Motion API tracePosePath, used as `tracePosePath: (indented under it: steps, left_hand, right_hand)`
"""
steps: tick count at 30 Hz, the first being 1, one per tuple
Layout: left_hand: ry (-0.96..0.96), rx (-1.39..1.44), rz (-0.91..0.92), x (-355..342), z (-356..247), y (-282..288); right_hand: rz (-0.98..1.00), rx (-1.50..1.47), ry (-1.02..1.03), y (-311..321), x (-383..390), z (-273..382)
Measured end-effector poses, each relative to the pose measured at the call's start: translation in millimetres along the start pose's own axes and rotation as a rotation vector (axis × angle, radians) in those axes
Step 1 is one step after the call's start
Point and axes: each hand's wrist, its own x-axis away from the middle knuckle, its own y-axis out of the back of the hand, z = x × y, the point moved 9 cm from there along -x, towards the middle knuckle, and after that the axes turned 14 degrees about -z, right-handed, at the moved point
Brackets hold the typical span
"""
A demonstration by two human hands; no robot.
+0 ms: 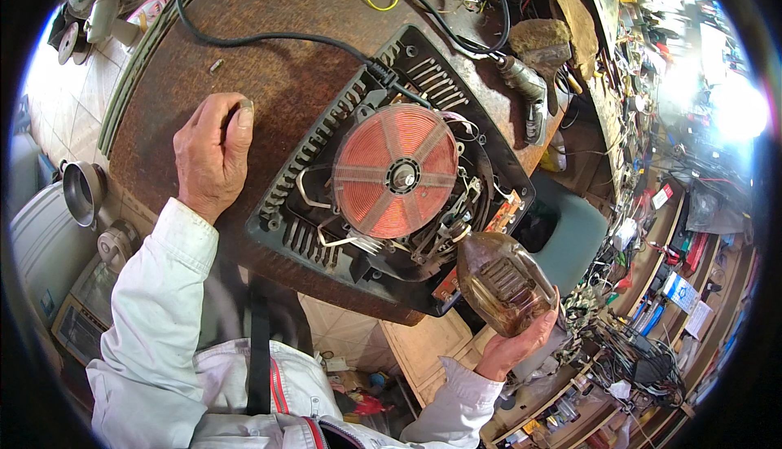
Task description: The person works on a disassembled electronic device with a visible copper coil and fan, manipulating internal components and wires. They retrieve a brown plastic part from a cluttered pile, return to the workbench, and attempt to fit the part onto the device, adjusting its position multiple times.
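On the worktable lies an opened induction cooker, its black slotted housing (pixel 273 209) exposing a round copper coil (pixel 358 156). My right hand (pixel 521 339) grips the base end of a see-through brownish plastic bottle (pixel 498 274). The bottle is tilted, its neck pointing up and left over the housing's lower right part, near a strip of circuit board (pixel 505 211). To the left of the cooker, my left hand (pixel 210 151) is closed, thumb laid along the curled fingers. Whatever those fingers may hold is hidden. Bent metal brackets and wires show around the coil.
A black power cord (pixel 269 37) runs from the cooker across the table (pixel 163 99). A drill-like metal tool (pixel 525 90) lies at the right edge beside a brown block (pixel 539 36). A yellow wire (pixel 377 1) lies at the back. Cluttered shelves (pixel 652 261) stand right.
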Motion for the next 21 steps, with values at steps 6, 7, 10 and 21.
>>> tracePosePath:
  steps: [6,7,10,21]
  left_hand:
    - [0.004,0.001,-0.004,-0.1,-0.4,0.2]
    - [-0.005,-0.001,-0.006,-0.2,-1.2,0.2]
    - [-0.004,0.003,-0.009,-0.6,-1.2,0.2]
    - [-0.001,0.004,0.005,-0.7,-0.4,-0.2]
  right_hand:
    - [0.004,-0.014,-0.021,1.2,-0.6,-1.7]
    - [0.026,-0.049,-0.037,-0.5,0.1,-2.0]
    - [0.032,-0.045,-0.029,-1.6,0.1,-0.9]
    - [0.005,-0.015,-0.014,-0.8,-0.3,1.4]
